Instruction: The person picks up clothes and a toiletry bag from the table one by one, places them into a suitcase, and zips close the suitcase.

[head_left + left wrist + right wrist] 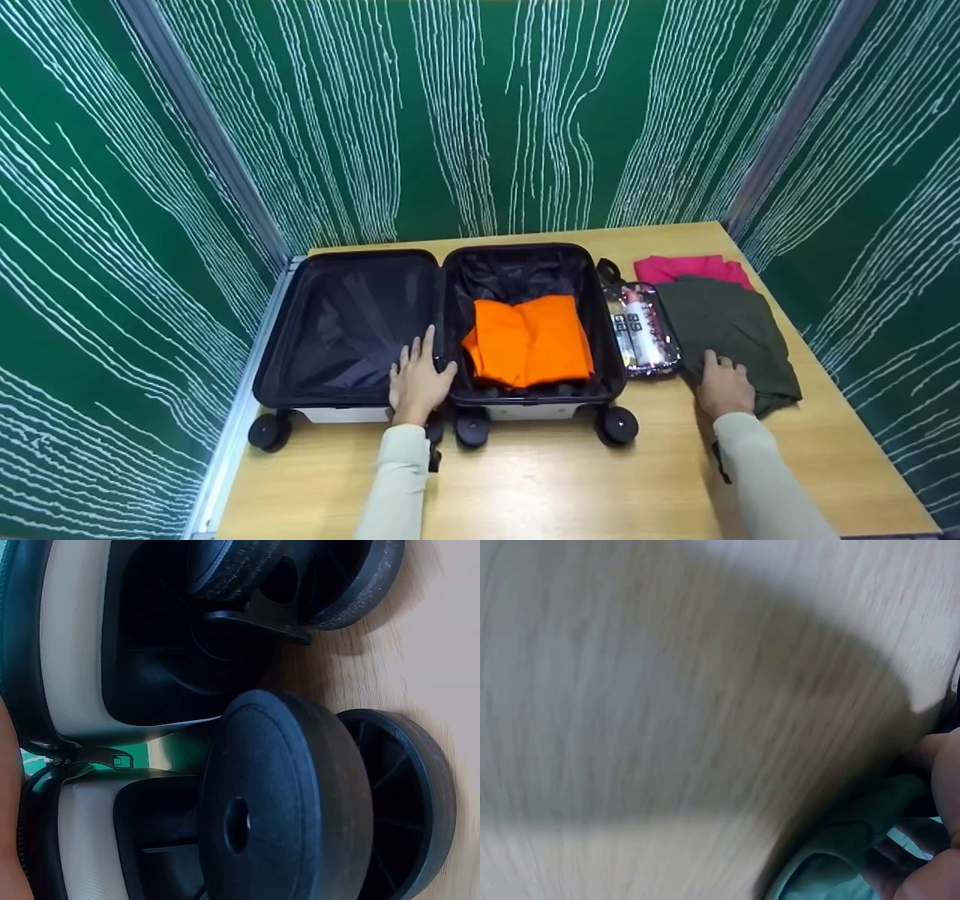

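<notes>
An open suitcase (534,397) lies with its two halves side by side on the table. My left hand (420,382) rests on the rims where the halves meet, fingers extended. Inside the right half is a folded orange garment (532,341). At the right, a folded dark green garment (724,322) has my right hand (726,386) at its near left edge. In the right wrist view the thumb and bent fingers (900,866) pinch a fold of the green cloth (832,847).
A clear toiletry pouch (643,330) with bottles lies between the suitcase and the green garment. Behind that garment is a pink one (690,268). Black suitcase wheels (262,795) stick out toward the near side. Green partition walls (510,112) enclose the wooden table (540,487).
</notes>
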Available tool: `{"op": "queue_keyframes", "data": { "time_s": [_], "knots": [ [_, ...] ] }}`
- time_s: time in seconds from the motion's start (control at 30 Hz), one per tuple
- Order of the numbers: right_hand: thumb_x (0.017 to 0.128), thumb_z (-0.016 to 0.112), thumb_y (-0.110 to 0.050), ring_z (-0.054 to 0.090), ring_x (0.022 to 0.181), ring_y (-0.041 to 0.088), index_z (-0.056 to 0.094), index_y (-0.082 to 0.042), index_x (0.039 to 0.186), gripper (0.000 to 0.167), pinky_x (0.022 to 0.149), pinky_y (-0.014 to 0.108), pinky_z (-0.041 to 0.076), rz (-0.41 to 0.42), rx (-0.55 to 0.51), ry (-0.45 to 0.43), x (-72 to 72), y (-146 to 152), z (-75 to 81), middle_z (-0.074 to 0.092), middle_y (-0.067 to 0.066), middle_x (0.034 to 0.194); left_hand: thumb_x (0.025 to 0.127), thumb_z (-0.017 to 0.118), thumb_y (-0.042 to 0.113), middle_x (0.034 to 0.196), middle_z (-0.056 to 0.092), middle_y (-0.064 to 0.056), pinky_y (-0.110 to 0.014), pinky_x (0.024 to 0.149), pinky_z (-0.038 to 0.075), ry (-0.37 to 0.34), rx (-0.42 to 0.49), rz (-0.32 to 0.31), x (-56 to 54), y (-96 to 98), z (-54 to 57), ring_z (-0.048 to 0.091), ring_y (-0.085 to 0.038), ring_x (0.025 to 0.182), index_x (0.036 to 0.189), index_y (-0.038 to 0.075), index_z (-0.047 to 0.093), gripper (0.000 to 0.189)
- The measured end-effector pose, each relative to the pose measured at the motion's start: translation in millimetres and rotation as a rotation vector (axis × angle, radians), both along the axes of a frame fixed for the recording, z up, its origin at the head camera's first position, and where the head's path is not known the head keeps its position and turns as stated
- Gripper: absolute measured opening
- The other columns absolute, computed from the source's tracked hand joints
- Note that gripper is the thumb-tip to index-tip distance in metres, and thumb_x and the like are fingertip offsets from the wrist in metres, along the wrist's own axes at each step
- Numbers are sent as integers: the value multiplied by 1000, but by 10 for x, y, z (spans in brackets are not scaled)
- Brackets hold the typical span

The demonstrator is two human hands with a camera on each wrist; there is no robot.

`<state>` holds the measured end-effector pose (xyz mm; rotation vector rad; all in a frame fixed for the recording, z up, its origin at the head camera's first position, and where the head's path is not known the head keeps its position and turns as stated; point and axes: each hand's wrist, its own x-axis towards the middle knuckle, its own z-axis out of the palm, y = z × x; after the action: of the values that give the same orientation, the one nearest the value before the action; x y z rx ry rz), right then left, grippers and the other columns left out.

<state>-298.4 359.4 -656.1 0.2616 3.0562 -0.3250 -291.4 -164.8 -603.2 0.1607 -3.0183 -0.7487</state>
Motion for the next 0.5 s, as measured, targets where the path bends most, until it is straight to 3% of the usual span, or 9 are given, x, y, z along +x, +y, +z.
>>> {"op": "queue_keyframes", "data": {
  "time_s": [0.27,0.5],
  "knots": [
    [92,62,-5,48,118,64,45,5,141,53,86,73,50,-17,-11,68,-34,8,-64,48,41,137,95,59,52,166,35,-11,-65,123,23,-5,-8,3,-11,-4,8,29,-39,155,164,34,20,81],
    [95,56,-4,50,120,60,46,5,142,48,89,72,49,-84,-12,38,-48,29,-23,50,38,139,95,60,51,166,36,-11,-66,122,23,-8,-7,5,-18,-6,-9,30,-39,154,164,34,22,81]
  ]
}}
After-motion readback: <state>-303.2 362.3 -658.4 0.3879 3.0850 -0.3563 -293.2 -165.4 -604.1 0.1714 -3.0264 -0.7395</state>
